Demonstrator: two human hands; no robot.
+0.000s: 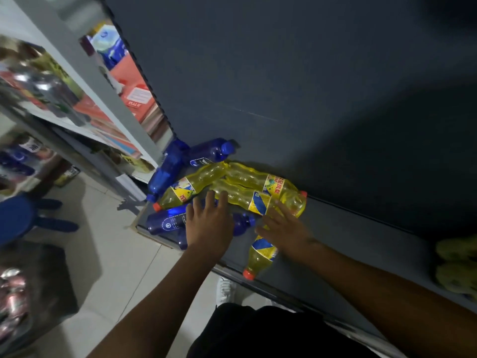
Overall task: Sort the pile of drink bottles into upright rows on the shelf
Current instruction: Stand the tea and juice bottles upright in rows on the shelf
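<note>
I see my left hand (209, 223) flat, fingers spread, over a blue bottle (165, 220), fingertips reaching the yellow bottles (240, 182). My right hand (282, 227) lies open, fingers splayed, over a yellow bottle with an orange cap (262, 255). All the bottles lie on their sides, heaped at the dark shelf's (361, 236) left end.

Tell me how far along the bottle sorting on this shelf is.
Barely started. Done: nothing, no bottle stands upright. The yellow bottles and blue bottles all lie on their sides on the shelf. In hand: the left hand and right hand are spread open over them, gripping nothing. Left: standing every bottle in rows.
</note>
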